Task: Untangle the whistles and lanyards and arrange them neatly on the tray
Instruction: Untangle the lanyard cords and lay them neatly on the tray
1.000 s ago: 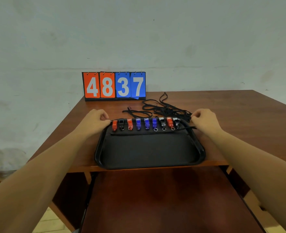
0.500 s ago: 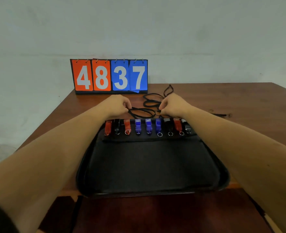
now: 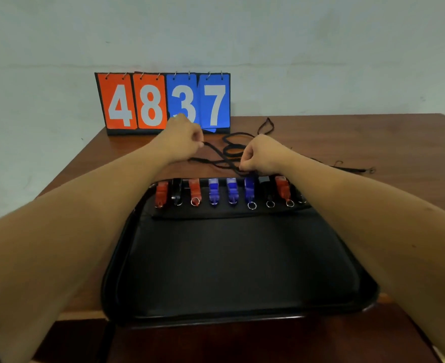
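**A:** How far along is this?

**B:** I'd judge about halfway. The whistles [image 3: 229,192] look done: nine of them, red, black and blue, lie side by side in a row along the far edge of the black tray [image 3: 242,265]. The rightmost is partly hidden by the right forearm.

**A:** And the lanyards?

**B:** That's what is left. The black lanyards [image 3: 229,150] lie in a loose tangle on the brown surface [image 3: 386,137], just beyond the tray and near the scoreboard [image 3: 163,100] reading 4837. One thin cord [image 3: 352,169] lies apart, off to the right. A dark strip runs across the tray under the row, and I can't tell whether that's a lanyard.

**A:** What are the hands doing?

**B:** Both are in the tangle. The left hand [image 3: 182,142], on its far left side, has its fingers curled and pinching a strand. The right hand [image 3: 260,155], just beyond the tray's far rim, has its fingers clamped on another strand.

**A:** So what remains?

**B:** Separating each cord and laying them out on the tray's bare near part.
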`<state>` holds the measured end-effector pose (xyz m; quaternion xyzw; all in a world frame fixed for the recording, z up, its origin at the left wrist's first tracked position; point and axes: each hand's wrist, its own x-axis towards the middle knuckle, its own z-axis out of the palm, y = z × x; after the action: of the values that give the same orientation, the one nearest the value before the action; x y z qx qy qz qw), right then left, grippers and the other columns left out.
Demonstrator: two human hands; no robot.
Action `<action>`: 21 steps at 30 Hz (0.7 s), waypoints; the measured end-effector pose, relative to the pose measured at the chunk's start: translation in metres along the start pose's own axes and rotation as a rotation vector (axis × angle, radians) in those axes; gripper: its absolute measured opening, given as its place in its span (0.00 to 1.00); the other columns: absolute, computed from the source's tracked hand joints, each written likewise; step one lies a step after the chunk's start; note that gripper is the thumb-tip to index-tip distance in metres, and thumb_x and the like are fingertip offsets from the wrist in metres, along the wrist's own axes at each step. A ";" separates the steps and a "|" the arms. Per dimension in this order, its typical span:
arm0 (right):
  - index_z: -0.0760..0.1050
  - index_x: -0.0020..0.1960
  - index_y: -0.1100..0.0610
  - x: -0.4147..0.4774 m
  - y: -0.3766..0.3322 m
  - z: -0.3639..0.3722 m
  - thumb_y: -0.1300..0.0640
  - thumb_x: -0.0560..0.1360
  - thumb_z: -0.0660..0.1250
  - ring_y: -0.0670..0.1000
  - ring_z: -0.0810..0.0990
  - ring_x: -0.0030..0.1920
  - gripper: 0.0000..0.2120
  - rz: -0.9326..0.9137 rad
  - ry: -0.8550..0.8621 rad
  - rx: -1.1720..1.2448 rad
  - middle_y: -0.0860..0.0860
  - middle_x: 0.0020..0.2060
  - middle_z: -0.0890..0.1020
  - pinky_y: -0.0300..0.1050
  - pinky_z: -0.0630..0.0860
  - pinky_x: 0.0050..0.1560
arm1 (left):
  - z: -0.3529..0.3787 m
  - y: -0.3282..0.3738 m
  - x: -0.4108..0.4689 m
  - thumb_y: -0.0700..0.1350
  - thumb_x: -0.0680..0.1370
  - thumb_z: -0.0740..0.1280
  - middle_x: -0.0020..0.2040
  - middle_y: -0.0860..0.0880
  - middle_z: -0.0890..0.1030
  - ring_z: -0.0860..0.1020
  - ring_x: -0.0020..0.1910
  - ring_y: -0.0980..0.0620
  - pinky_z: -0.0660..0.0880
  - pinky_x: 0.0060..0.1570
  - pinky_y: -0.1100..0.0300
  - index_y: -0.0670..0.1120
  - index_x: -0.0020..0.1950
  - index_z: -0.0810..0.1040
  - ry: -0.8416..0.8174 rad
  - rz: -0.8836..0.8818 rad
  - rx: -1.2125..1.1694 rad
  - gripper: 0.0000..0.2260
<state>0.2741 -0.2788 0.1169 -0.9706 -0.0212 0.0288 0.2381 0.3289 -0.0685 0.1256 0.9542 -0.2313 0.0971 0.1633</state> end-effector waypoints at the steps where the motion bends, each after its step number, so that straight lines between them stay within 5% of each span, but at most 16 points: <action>1: 0.84 0.40 0.55 -0.003 0.000 -0.004 0.57 0.73 0.72 0.50 0.81 0.46 0.04 -0.004 0.054 0.026 0.48 0.39 0.84 0.63 0.73 0.63 | -0.007 0.004 0.000 0.45 0.79 0.67 0.54 0.44 0.75 0.74 0.52 0.47 0.74 0.56 0.51 0.47 0.47 0.77 0.046 0.016 -0.036 0.02; 3: 0.84 0.43 0.58 -0.011 -0.001 -0.016 0.58 0.75 0.71 0.47 0.80 0.41 0.05 -0.022 0.160 0.149 0.51 0.40 0.85 0.47 0.79 0.53 | -0.022 0.013 -0.003 0.44 0.81 0.64 0.52 0.45 0.76 0.75 0.50 0.46 0.71 0.50 0.54 0.45 0.50 0.76 0.121 0.020 -0.094 0.03; 5: 0.83 0.46 0.61 -0.022 -0.007 -0.031 0.59 0.76 0.70 0.43 0.78 0.37 0.06 -0.026 0.271 0.268 0.52 0.41 0.84 0.29 0.73 0.36 | -0.038 0.022 -0.009 0.43 0.82 0.62 0.50 0.46 0.79 0.76 0.47 0.46 0.72 0.45 0.54 0.43 0.54 0.75 0.186 0.006 -0.152 0.05; 7: 0.83 0.47 0.61 -0.031 -0.011 -0.044 0.59 0.77 0.69 0.41 0.76 0.36 0.06 -0.035 0.406 0.350 0.51 0.41 0.83 0.24 0.69 0.31 | -0.054 0.030 -0.015 0.44 0.82 0.60 0.47 0.47 0.82 0.78 0.41 0.47 0.75 0.42 0.53 0.44 0.55 0.74 0.236 -0.006 -0.222 0.05; 13: 0.79 0.43 0.56 -0.066 -0.017 -0.075 0.58 0.76 0.70 0.41 0.75 0.36 0.03 -0.064 0.614 0.445 0.45 0.35 0.79 0.34 0.70 0.38 | -0.093 0.065 -0.040 0.45 0.82 0.61 0.40 0.47 0.82 0.74 0.29 0.57 0.71 0.30 0.62 0.46 0.55 0.76 0.258 0.068 -0.379 0.06; 16: 0.80 0.55 0.55 -0.090 -0.024 -0.081 0.58 0.76 0.69 0.44 0.79 0.46 0.08 -0.098 0.573 0.462 0.48 0.46 0.82 0.38 0.75 0.49 | -0.103 0.086 -0.057 0.44 0.82 0.61 0.39 0.53 0.81 0.71 0.29 0.53 0.69 0.27 0.65 0.46 0.54 0.77 0.183 0.139 -0.420 0.06; 18: 0.76 0.65 0.55 -0.105 -0.037 -0.082 0.58 0.76 0.66 0.47 0.81 0.55 0.17 -0.146 0.475 0.628 0.51 0.55 0.83 0.41 0.77 0.56 | -0.107 0.098 -0.067 0.42 0.81 0.61 0.38 0.54 0.81 0.71 0.29 0.56 0.68 0.28 0.67 0.47 0.52 0.78 0.142 0.178 -0.439 0.06; 21: 0.77 0.62 0.63 -0.131 -0.059 -0.078 0.57 0.76 0.63 0.58 0.84 0.55 0.17 -0.256 0.123 0.960 0.62 0.52 0.84 0.52 0.79 0.58 | -0.114 0.116 -0.084 0.40 0.80 0.61 0.38 0.56 0.80 0.73 0.30 0.64 0.66 0.31 0.73 0.48 0.51 0.79 0.154 0.213 -0.471 0.08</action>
<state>0.1471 -0.2694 0.2197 -0.7411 -0.1105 -0.0516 0.6603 0.1883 -0.0911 0.2404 0.8500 -0.3333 0.1294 0.3869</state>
